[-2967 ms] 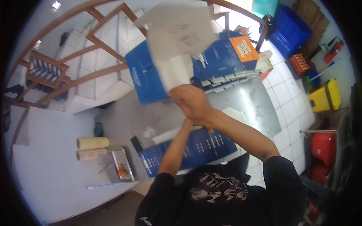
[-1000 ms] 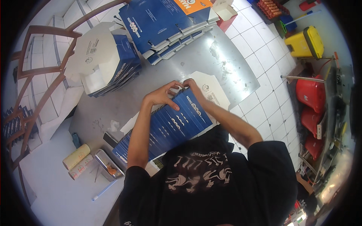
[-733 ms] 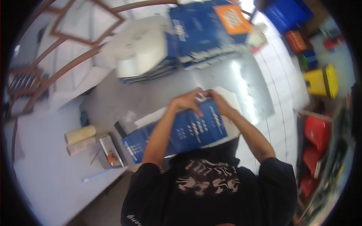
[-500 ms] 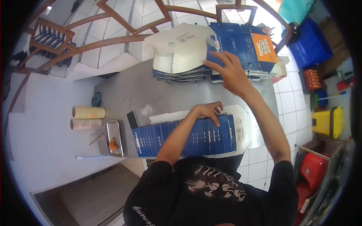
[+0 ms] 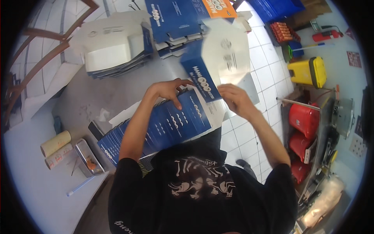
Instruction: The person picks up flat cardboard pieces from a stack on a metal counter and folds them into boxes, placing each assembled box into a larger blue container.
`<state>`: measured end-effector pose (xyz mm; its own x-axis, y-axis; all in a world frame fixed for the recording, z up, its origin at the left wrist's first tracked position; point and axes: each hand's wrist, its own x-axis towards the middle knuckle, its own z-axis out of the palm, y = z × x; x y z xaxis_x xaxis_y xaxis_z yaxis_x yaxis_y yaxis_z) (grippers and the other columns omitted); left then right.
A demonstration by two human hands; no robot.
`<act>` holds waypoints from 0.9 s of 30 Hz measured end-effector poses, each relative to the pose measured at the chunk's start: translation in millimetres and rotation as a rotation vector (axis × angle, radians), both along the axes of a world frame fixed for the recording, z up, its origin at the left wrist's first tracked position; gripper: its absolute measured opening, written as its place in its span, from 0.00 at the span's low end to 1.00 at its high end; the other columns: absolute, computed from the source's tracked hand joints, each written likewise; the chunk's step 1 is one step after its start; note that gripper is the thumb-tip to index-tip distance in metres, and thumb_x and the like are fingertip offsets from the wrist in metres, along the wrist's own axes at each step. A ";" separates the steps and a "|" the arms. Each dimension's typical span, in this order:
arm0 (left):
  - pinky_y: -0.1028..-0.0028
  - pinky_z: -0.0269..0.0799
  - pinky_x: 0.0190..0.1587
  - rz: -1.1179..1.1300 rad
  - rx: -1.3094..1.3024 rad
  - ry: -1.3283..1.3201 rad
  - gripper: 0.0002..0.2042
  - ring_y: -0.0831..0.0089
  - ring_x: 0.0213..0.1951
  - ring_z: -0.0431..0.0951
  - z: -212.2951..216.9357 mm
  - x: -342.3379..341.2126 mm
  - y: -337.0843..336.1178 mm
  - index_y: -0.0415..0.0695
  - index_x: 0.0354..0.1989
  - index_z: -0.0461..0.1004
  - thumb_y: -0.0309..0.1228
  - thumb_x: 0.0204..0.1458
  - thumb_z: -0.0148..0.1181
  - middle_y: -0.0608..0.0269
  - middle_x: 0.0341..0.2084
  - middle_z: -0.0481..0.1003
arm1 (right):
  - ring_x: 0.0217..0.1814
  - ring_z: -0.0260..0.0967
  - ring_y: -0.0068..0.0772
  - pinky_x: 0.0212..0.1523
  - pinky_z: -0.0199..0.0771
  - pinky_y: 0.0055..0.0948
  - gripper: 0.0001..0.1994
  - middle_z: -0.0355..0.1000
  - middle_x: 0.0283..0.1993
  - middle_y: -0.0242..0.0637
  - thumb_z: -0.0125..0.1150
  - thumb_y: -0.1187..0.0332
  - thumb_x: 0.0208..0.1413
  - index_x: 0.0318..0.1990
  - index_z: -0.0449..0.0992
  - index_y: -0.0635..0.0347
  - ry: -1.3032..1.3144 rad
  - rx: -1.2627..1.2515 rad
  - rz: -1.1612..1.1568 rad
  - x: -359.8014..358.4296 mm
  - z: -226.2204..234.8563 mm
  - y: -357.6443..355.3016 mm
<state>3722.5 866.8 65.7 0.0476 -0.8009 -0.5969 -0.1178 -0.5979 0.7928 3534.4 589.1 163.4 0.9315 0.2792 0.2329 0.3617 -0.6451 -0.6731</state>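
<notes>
A long row of nested blue cardboard food boxes (image 5: 156, 124) lies slantwise on the metal table in front of me. My left hand (image 5: 168, 93) rests on its right part, thumb on the blue faces and fingers curled over the far edge. In my right hand (image 5: 235, 100) is a single blue-and-white cardboard food box (image 5: 203, 80), gripped by its lower right corner. Its white lid flap stands up, and it is tilted above the right end of the row. Part of my right fingers is hidden or blurred.
Beyond the row stand a stack of white-lined open boxes (image 5: 108, 56) and a pile of flat blue cartons (image 5: 177, 19). A metal tray (image 5: 89, 156), paper rolls (image 5: 56, 143) and a phone (image 5: 95, 128) lie at left. A yellow bin (image 5: 307, 72) stands right.
My right hand has come back from the far stacks to the right end of the row and now holds a box. The view has swung to the right; my left hand stays on the row.
</notes>
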 end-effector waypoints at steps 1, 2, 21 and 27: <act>0.58 0.73 0.62 -0.045 -0.065 0.018 0.50 0.47 0.64 0.71 0.9 3.3 -6.8 0.50 0.65 0.67 0.33 0.26 0.88 0.47 0.64 0.66 | 0.51 0.78 0.50 0.52 0.80 0.40 0.15 0.80 0.48 0.45 0.66 0.81 0.50 0.46 0.81 0.61 0.052 0.047 -0.053 -20.0 -28.9 -2.5; 0.58 0.71 0.64 -0.088 -0.124 0.039 0.49 0.47 0.64 0.70 2.2 4.0 -11.2 0.48 0.64 0.68 0.33 0.26 0.88 0.48 0.64 0.66 | 0.50 0.79 0.49 0.50 0.80 0.40 0.14 0.80 0.47 0.45 0.66 0.81 0.52 0.46 0.81 0.62 0.154 0.094 -0.116 -41.1 -54.6 -2.1; 0.56 0.76 0.62 -0.007 0.027 0.094 0.53 0.44 0.66 0.69 23.8 8.7 -18.5 0.47 0.65 0.65 0.32 0.22 0.89 0.50 0.67 0.61 | 0.50 0.79 0.47 0.55 0.77 0.38 0.18 0.81 0.48 0.46 0.68 0.79 0.52 0.52 0.79 0.63 0.035 0.300 -0.235 33.2 -113.5 21.1; 0.55 0.75 0.63 0.034 0.010 0.132 0.52 0.44 0.67 0.69 18.4 7.0 -9.3 0.49 0.65 0.66 0.32 0.24 0.89 0.50 0.67 0.62 | 0.47 0.81 0.47 0.52 0.78 0.37 0.12 0.82 0.44 0.46 0.69 0.78 0.52 0.46 0.84 0.63 0.478 0.418 0.030 47.1 -121.8 31.4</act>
<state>3729.5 857.5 84.1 -0.0046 -0.7940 -0.6079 0.0080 -0.6079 0.7940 3581.4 620.5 41.6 0.9527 0.2827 -0.1114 -0.0267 -0.2874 -0.9574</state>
